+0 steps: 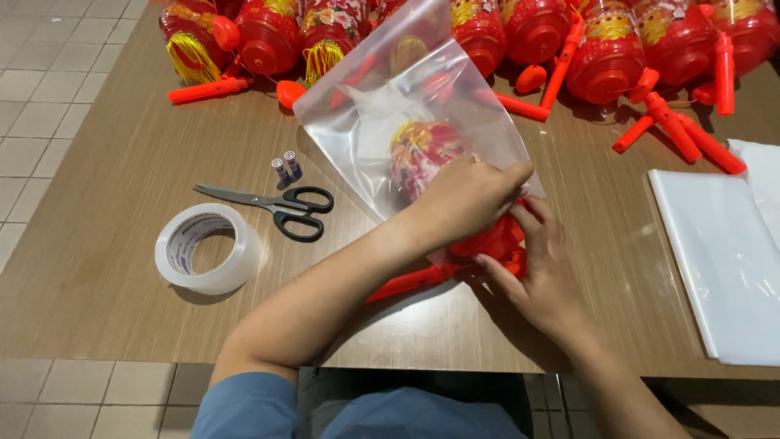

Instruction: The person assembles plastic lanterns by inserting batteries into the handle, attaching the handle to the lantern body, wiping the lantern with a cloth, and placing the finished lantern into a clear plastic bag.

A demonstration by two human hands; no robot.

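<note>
A wooden table (106, 268) fills most of the view, and along its far edge runs a crowded row of red lanterns (609, 49) with yellow tassels and orange handles lying among them. On the right side of the table lies a stack of clear plastic bags (723, 260), flat and well apart from the row. Near the middle, a clear plastic bag (406, 106) stands tilted with its open mouth toward the person, and a red lantern (422, 154) with a flowered pattern sits partly inside it, its orange handle (410, 282) sticking out onto the table toward the near edge. The left hand (467, 199) is curled over the mouth of the bag, pressing on the lantern's red base, fingers closed around bag and lantern together. The right hand (540, 272) grips the base from below and beside it, fingers bent and touching the red plastic. To the left lie a roll of clear tape (209, 248), black-handled scissors (276, 205) just beside it, and two small batteries (286, 167) near the scissors' blades.
</note>
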